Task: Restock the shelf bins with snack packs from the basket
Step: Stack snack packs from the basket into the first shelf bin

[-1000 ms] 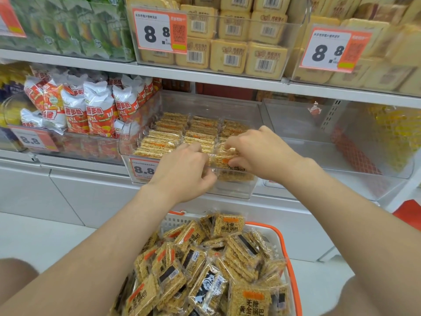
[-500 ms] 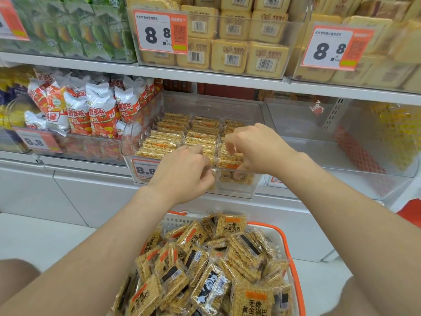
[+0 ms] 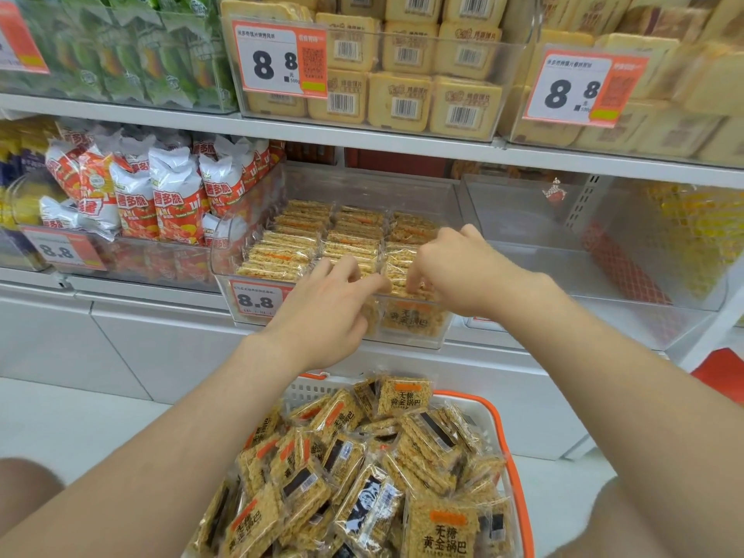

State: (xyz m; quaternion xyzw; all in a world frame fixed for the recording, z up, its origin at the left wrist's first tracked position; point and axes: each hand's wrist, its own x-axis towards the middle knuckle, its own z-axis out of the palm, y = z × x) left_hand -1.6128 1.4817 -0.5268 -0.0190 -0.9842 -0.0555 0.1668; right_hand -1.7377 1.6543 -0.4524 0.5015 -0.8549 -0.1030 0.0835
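I see golden snack packs with orange stripes and black lettering, a white basket rimmed orange, and orange-white price tags.

Golden snack packs upright in clear bin, others heaped in basket

Arms outstretched; left hand loosely spread, right hand fingers curled down.

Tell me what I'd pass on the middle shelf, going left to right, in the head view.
Blurred yellow packets → red-and-white snack bags → clear bin holding rows of snack packs → second clear bin → blurred yellow goods at the far right.
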